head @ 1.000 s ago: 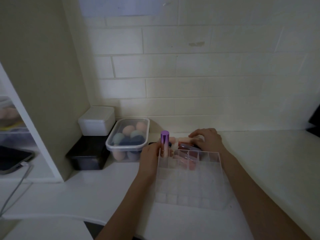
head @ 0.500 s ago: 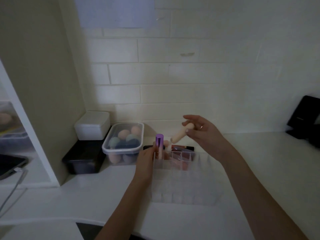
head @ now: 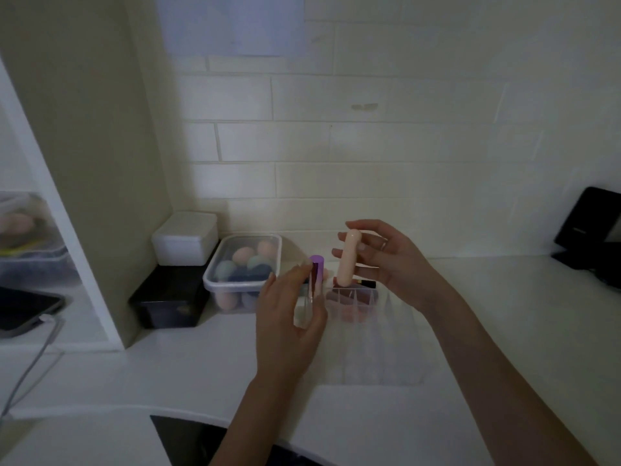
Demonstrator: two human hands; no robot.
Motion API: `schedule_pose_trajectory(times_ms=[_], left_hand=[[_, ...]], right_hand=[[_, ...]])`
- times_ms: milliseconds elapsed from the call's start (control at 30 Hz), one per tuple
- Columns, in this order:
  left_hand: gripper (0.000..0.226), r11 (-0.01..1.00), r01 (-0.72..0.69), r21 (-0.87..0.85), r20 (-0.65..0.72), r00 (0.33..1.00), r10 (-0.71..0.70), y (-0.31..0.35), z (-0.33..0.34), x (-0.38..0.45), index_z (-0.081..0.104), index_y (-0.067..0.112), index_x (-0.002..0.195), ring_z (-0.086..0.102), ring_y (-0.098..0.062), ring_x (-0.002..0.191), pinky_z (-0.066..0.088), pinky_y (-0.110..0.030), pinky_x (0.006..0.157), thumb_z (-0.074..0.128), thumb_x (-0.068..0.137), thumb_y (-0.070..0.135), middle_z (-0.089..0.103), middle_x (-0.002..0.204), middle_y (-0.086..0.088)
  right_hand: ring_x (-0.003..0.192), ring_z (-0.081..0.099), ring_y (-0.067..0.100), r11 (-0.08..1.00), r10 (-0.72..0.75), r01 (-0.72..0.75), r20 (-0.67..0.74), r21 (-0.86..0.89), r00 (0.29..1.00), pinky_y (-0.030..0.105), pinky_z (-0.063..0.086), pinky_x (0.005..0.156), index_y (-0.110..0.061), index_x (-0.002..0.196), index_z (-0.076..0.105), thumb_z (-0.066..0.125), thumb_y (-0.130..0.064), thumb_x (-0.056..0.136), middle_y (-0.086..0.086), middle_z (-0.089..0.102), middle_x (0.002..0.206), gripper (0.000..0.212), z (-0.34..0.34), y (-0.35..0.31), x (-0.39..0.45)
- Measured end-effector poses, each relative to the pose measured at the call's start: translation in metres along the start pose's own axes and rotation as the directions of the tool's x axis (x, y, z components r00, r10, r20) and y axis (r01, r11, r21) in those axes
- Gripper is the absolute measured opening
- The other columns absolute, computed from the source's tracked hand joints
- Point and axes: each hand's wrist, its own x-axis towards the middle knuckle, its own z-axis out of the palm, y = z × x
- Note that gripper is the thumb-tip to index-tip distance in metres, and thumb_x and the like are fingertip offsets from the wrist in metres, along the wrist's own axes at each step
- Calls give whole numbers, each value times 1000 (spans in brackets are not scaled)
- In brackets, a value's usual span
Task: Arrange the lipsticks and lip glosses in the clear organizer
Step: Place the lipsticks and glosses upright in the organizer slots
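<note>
The clear organizer [head: 379,348] with its grid of cells sits on the white counter in front of me. A purple-capped tube [head: 316,275] stands upright in its far left corner cell. My left hand [head: 289,321] rests against the organizer's left side, fingers curled loosely beside that tube. My right hand [head: 386,260] holds a pale peach tube [head: 348,262] upright above the organizer's far row. Dark red lipsticks [head: 353,295] lie just behind the organizer, seen partly through its wall.
A clear lidded box of makeup sponges [head: 243,274] stands left of the organizer, beside a white box [head: 184,238] stacked on a black box [head: 171,301]. A white partition [head: 84,163] rises at left. A black stand [head: 591,237] sits at far right.
My right hand picked the peach tube from behind the organizer, raised it and turned it upright. My left hand slid down from the purple tube to the organizer's side.
</note>
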Motion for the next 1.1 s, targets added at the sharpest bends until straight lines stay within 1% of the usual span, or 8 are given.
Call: schedule_pose_trajectory(times_ms=[100,300,533,667,733,833,967,1100], left_hand=[[43,994,-89,56,21,996,88,-5,2,1,60,16,120,55,-12,117,35,-42,108,60,79,29,64,123,0],[27,978,-154,142,-77,983,166,-11,4,2,70,6,98,56,-17,105,46,-33,90,65,80,25,67,110,-11],[23,978,-141,156,-65,986,152,-13,3,2,72,5,90,55,-16,93,45,-31,81,61,81,23,70,93,-11],[17,998,11,68,-65,998,-6,-10,1,4,68,10,83,52,-11,87,40,-16,79,58,81,23,66,87,0],[2,989,151,7,-36,988,-150,-7,2,4,61,16,82,51,-7,80,37,-8,73,61,82,18,62,84,7],[8,943,324,-79,43,946,-321,-9,7,3,59,18,86,54,-6,74,39,-7,61,62,83,10,62,84,6],[14,912,387,-135,100,921,-376,-12,10,2,58,22,89,56,-5,75,43,-9,58,61,80,11,61,86,10],[21,907,386,-171,133,921,-367,-11,9,1,58,22,91,55,-6,75,43,-12,58,57,70,19,61,89,10]], right_hand=[[110,64,32,999,7,-9,53,48,999,48,56,86,-12,120,55,49,-5,90,10,65,115,31,7,1,1],[110,62,29,1000,14,-16,115,17,993,45,54,91,-7,123,52,43,1,94,11,63,112,32,22,5,3],[103,67,27,997,7,-10,-29,-83,1000,39,58,77,-12,109,64,57,0,87,11,67,109,26,18,-2,5],[95,70,20,970,-21,-2,-92,-245,996,32,58,71,-15,104,68,62,-1,85,13,68,109,25,11,-12,3],[87,71,13,938,-45,7,-102,-347,994,25,57,68,-14,100,68,63,2,84,10,69,107,24,10,-16,2],[83,71,17,898,-57,8,-99,-440,993,26,59,68,-12,95,69,65,6,80,10,70,104,24,12,-14,2],[77,69,15,827,-28,-11,-61,-562,998,32,60,73,-17,86,70,72,3,74,10,72,99,23,16,-5,4],[73,65,4,692,-26,33,20,-721,999,22,54,73,-24,76,69,78,-5,68,-5,70,79,23,18,2,6]])
